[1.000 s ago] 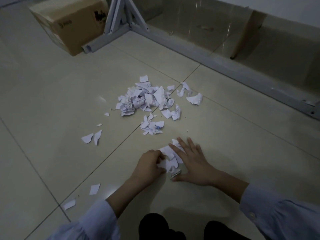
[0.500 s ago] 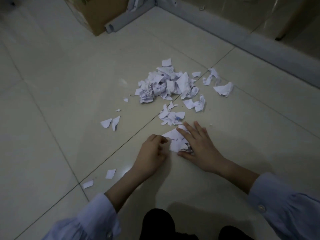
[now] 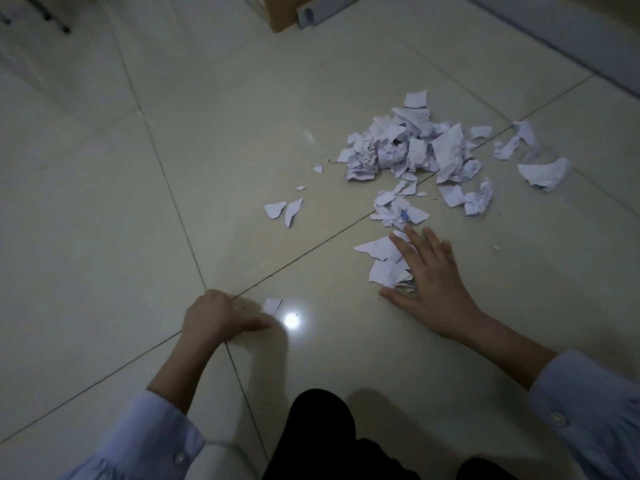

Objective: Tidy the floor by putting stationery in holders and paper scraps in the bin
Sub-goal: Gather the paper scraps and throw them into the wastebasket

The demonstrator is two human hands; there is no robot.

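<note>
Torn white paper scraps lie on the pale tiled floor. The big heap (image 3: 408, 147) sits at the upper right, with a smaller clump (image 3: 398, 209) just below it. My right hand (image 3: 433, 282) lies flat, fingers straight, pressing on a little pile of scraps (image 3: 381, 261) beside the thumb. My left hand (image 3: 221, 317) rests on the floor at lower left with its fingers curled and the thumb stretched toward a single small scrap (image 3: 272, 305). Nothing shows inside that fist. Two loose scraps (image 3: 284, 211) lie between the hands and the heap.
A cardboard box corner (image 3: 277, 15) and a grey metal tube end (image 3: 311, 17) are at the top edge. A grey frame bar (image 3: 571, 39) runs along the top right. More scraps (image 3: 543, 171) lie at far right. My dark knees (image 3: 322, 438) are at the bottom.
My left hand has left the little pile and moved to the left, down to the lone scrap. The right hand stays flat on the pile. The view has swung left.
</note>
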